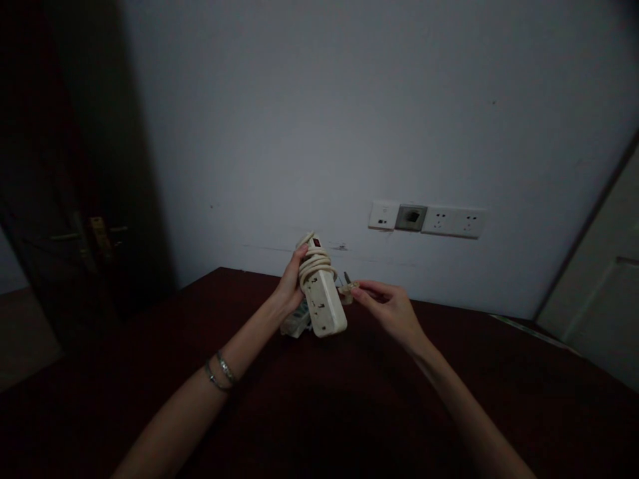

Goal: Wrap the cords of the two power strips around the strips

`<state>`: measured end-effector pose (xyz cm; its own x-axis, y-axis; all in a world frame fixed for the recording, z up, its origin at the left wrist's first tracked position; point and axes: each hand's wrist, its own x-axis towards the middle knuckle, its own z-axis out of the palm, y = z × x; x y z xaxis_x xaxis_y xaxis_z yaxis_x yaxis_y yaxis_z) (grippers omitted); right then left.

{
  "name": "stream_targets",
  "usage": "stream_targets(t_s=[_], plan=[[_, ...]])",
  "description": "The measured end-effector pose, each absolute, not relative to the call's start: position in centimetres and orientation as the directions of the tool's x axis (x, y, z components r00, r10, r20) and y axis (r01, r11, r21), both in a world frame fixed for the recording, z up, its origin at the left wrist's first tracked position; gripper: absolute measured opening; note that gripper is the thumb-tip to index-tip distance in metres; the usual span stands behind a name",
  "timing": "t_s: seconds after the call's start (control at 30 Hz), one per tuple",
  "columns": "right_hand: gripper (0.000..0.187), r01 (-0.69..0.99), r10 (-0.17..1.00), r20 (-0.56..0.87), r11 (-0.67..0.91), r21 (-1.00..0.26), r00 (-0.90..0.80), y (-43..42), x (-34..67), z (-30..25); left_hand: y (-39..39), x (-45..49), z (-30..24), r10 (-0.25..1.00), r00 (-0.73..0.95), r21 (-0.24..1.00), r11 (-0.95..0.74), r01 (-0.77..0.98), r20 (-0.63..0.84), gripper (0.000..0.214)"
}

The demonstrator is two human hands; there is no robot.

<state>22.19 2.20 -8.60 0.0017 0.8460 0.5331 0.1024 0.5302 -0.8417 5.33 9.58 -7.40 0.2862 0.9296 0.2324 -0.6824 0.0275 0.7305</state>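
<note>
My left hand is closed around the upper part of a white power strip, held tilted above the dark red table. Its white cord is wound several times around the strip, just below a red switch. Between the fingertips of my right hand is the cord's plug, close to the strip's right side, with its metal prongs pointing up. Behind the strip, low on the left, a pale object is partly hidden, and I cannot make out its kind.
On the wall behind, a row of white socket plates includes a grey plate with a dark centre. The dark red table meets the wall. A door with a brass handle stands left; a pale panel is at right.
</note>
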Motion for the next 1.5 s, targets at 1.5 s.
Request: stream_targets(t_s=[1.5], plan=[[0.019, 0.007, 0.724, 0.688, 0.689, -0.725, 0.06, 0.6, 19.3, -9.6, 6.1, 5.6, -6.5, 0.913, 0.198, 0.79, -0.182, -0.585, 0.356, 0.044]])
